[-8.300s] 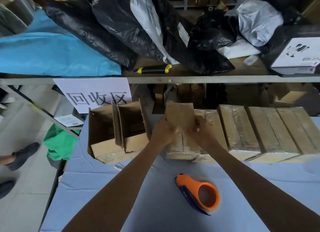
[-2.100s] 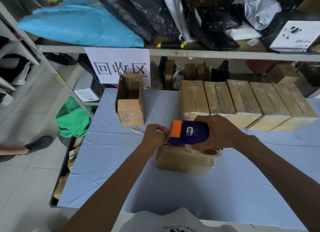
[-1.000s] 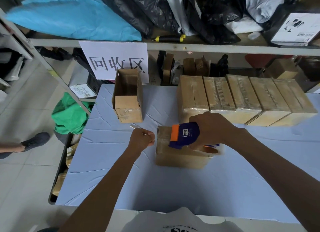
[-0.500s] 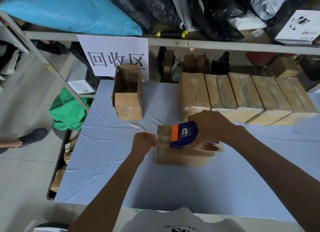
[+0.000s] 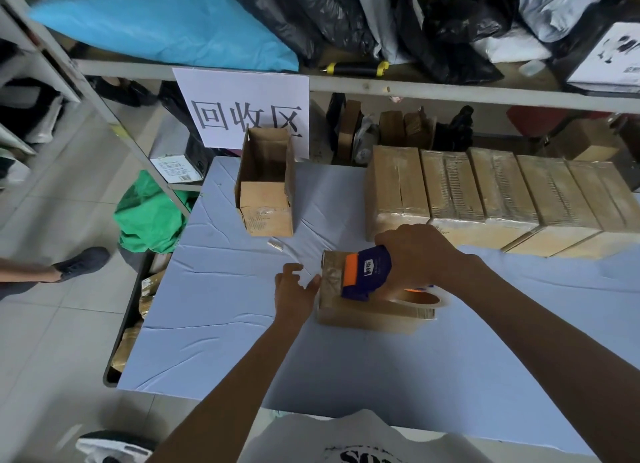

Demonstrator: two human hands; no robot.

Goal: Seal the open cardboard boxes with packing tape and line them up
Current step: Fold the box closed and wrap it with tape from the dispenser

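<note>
A small cardboard box (image 5: 349, 310) lies on its side on the bench (image 5: 242, 324), in front of the row of taped boxes (image 5: 485, 192), so that its seam faces up within easy reach. A tape dispenser (image 5: 367, 274) is gripped by the right hand (image 5: 415, 258), with the fingers curled over its purple body and the orange edge set down on the top of the box near its left end; this is judged to be the start of a strip, laid where the flaps meet. The roll of tape (image 5: 420, 301) is seen behind the dispenser, over the right part of the box. The left hand (image 5: 294, 289) is held against the left end of the box, fingers loosely spread and the thumb touching the cardboard, with nothing gripped; it is probably placed there to brace the box against the push of the dispenser and to press the tape end down.

An open box (image 5: 266, 185) is left standing to the left of the taped row, apart from it, flaps up, evidently awaiting its turn. The taped boxes are set side by side, touching, so the box in hand is expected to join their left end once sealed.
</note>
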